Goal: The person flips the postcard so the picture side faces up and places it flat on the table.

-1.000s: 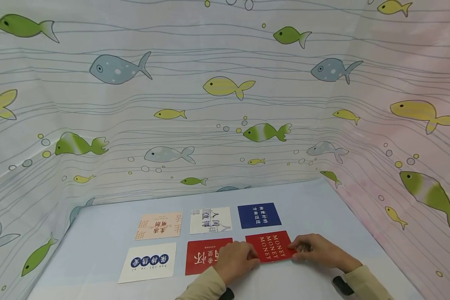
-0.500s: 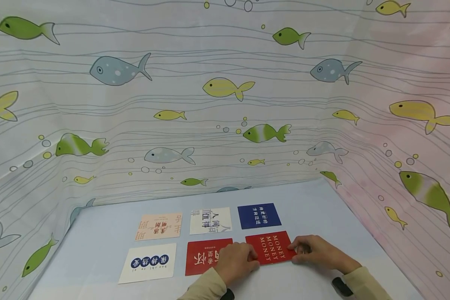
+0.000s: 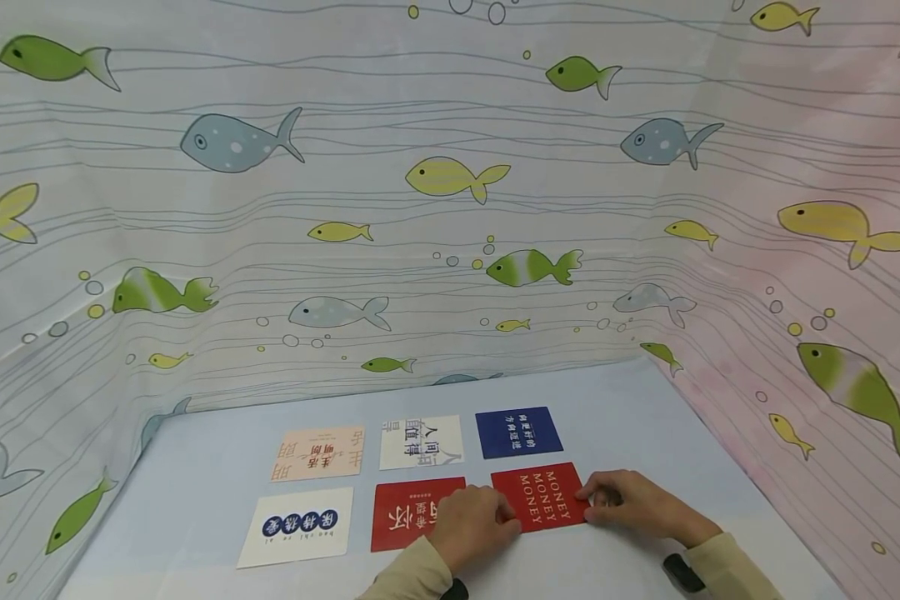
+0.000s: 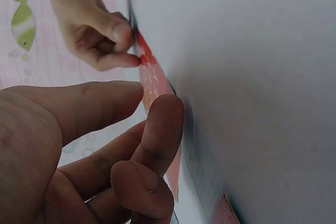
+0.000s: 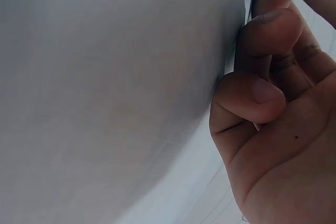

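Observation:
A red card printed with "MONEY" lies in the front row at the right, close to the table surface. My right hand holds its right edge between thumb and forefinger, the other fingers curled in. At the card's lower left corner my left hand holds the edge with thumb and forefinger. That hand also covers the right part of another red card with large white characters. In the left wrist view, the edge of the MONEY card runs between both hands.
Behind them lie a dark blue card, a white card with grey lettering and a peach card. A white card with blue dots is at front left. Fish-patterned cloth walls the table.
The near edge of the MONEY card has settled lower onto the table. Both hands stay at its sides, almost still.

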The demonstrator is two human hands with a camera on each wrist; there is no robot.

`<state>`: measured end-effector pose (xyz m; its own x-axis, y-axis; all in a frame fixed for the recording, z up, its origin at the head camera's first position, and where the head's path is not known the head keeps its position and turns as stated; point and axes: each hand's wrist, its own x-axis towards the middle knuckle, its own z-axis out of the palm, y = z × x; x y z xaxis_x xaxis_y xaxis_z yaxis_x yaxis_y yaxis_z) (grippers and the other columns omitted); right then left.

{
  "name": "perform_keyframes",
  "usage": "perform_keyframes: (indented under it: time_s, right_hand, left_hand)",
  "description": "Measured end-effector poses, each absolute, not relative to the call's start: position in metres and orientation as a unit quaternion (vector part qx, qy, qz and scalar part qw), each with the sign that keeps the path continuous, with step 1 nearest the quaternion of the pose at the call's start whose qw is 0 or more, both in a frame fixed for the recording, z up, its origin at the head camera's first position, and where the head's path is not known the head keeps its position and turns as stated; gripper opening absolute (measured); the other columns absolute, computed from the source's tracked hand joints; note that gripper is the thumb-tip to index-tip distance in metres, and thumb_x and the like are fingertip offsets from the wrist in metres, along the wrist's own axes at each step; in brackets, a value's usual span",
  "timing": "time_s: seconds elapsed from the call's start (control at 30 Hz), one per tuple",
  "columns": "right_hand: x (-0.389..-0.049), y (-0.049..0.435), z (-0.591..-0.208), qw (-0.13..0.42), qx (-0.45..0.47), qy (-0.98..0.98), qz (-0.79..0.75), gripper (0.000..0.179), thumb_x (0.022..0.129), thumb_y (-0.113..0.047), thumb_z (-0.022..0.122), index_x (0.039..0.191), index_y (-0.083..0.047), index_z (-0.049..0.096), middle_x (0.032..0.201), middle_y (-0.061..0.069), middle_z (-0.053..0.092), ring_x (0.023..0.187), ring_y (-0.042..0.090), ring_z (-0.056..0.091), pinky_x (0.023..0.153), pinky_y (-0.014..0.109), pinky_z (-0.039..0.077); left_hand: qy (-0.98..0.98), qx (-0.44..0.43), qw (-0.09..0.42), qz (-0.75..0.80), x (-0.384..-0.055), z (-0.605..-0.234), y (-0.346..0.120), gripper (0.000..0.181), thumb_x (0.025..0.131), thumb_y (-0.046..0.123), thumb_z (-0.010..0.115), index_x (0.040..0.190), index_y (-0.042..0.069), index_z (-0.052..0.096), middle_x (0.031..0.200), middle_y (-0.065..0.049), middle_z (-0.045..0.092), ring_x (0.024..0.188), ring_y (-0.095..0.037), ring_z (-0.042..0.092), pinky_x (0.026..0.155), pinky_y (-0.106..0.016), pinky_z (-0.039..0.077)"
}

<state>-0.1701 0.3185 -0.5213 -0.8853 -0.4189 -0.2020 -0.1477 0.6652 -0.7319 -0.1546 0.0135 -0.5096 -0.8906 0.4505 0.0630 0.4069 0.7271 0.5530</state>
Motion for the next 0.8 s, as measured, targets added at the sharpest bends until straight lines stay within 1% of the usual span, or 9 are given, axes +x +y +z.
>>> perform_keyframes:
  time_s: [0.37,0.63,0.7,0.8]
  right_hand:
    - [-0.1701,0.3161,-0.5218,0.175,-0.153,0.900,-0.368,0.021,0.093,-0.034,0.075,0.108,-0.019,0.073,0.084,-0.005,0.062,0.078,0.012,0.055,0.065,0.025,0.045]
    - [-0.1717,0.3128,-0.5222,0.180,-0.142,0.897,-0.378,0.020,0.096,-0.033,0.070,0.109,-0.018,0.073,0.085,-0.005,0.064,0.079,0.015,0.057,0.066,0.027,0.047]
    - [-0.1714,0.3113,-0.5215,0.174,-0.139,0.900,-0.375,0.020,0.097,-0.034,0.070,0.110,-0.019,0.073,0.085,-0.005,0.064,0.078,0.015,0.057,0.066,0.027,0.048]
    - [-0.1717,0.3085,-0.5198,0.148,-0.135,0.909,-0.366,0.022,0.097,-0.035,0.069,0.113,-0.019,0.072,0.087,-0.006,0.063,0.078,0.014,0.056,0.065,0.027,0.048]
  left_hand:
    - [0.923,0.227,0.046,0.307,-0.1553,-0.5125,0.0116,0.009,0.086,0.026,0.078,0.085,0.018,0.080,0.064,0.017,0.059,0.060,-0.003,0.047,0.054,-0.025,0.040]
    - [0.923,0.230,0.044,0.306,-0.1574,-0.5115,0.0103,0.010,0.086,0.026,0.077,0.086,0.017,0.080,0.064,0.018,0.059,0.058,-0.001,0.047,0.054,-0.024,0.040]
    - [0.922,0.231,0.045,0.306,-0.1573,-0.5113,0.0101,0.010,0.086,0.026,0.077,0.086,0.016,0.080,0.065,0.018,0.060,0.058,-0.001,0.047,0.054,-0.024,0.040]
    - [0.924,0.231,0.038,0.303,-0.1573,-0.5103,0.0096,0.010,0.087,0.026,0.076,0.086,0.017,0.080,0.064,0.018,0.059,0.058,-0.002,0.047,0.054,-0.024,0.040]
